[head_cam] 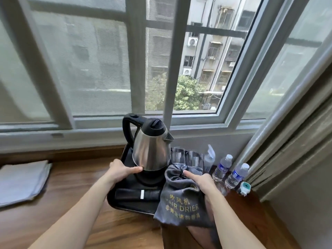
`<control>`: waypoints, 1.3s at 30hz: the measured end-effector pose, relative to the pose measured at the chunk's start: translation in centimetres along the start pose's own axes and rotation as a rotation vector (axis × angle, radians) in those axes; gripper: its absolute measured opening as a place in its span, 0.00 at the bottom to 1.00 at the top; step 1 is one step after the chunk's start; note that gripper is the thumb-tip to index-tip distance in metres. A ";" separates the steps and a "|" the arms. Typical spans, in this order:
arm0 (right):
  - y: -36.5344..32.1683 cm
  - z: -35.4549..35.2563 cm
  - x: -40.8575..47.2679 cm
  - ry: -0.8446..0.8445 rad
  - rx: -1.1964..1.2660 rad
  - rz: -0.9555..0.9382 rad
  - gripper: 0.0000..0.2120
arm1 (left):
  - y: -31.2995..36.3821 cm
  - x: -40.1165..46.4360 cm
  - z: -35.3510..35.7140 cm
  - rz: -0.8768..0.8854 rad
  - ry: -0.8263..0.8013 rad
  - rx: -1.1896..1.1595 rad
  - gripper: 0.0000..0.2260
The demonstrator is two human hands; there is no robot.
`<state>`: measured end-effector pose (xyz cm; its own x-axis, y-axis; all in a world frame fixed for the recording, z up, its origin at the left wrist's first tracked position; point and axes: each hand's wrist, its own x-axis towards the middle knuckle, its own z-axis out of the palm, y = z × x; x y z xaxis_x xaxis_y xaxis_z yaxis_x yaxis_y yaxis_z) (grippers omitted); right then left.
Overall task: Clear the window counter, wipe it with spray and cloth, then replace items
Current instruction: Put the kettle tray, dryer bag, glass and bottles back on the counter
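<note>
A black tray lies on the wooden window counter. On it stand a steel kettle on its black base, two clear glasses, a black remote-like bar and a grey hair-drier bag. My left hand grips the tray's left edge, thumb reaching toward the kettle base. My right hand holds the tray's right side over the bag, thumb on the bag's gathered neck. A spray bottle stands behind the glasses. A folded grey cloth lies at the left.
Two water bottles stand right of the tray, with a small white and teal plug-in device beside them. The window frame runs behind the counter. A curtain hangs at the right.
</note>
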<state>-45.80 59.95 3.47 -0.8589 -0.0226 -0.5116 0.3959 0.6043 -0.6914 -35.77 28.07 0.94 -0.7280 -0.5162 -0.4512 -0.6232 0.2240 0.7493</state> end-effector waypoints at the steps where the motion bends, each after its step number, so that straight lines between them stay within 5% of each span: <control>1: -0.6 0.8 0.1 -0.022 -0.011 -0.024 0.68 | -0.6 -0.3 -0.9 -0.018 0.021 -0.016 0.59; 10: -6.9 9.6 -0.4 -0.213 -0.137 -0.154 0.68 | -6.9 -5.3 -9.1 -0.134 0.212 -0.223 0.49; 14: -9.5 14.9 -2.0 -0.299 -0.181 -0.224 0.67 | -9.6 -8.1 -13.2 -0.125 0.283 -0.301 0.32; 18: -11.2 21.1 -3.9 -0.372 -0.166 -0.273 0.71 | -13.7 -9.7 -18.4 -0.166 0.390 -0.322 0.35; 23: -13.0 29.0 -8.4 -0.410 -0.164 -0.282 0.70 | -19.1 -11.5 -25.4 -0.196 0.363 -0.391 0.37; 32: -15.9 42.0 -18.2 -0.404 -0.209 -0.297 0.67 | -27.7 -14.1 -38.2 -0.137 0.341 -0.423 0.24; 39: -17.8 51.2 -21.8 -0.410 -0.205 -0.294 0.67 | -34.9 -13.8 -46.6 -0.219 0.366 -0.423 0.41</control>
<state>-17.54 8.89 0.82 -0.7105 -0.4982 -0.4971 0.0513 0.6678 -0.7426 9.36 -11.18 3.64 -0.4033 -0.7811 -0.4767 -0.5248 -0.2293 0.8197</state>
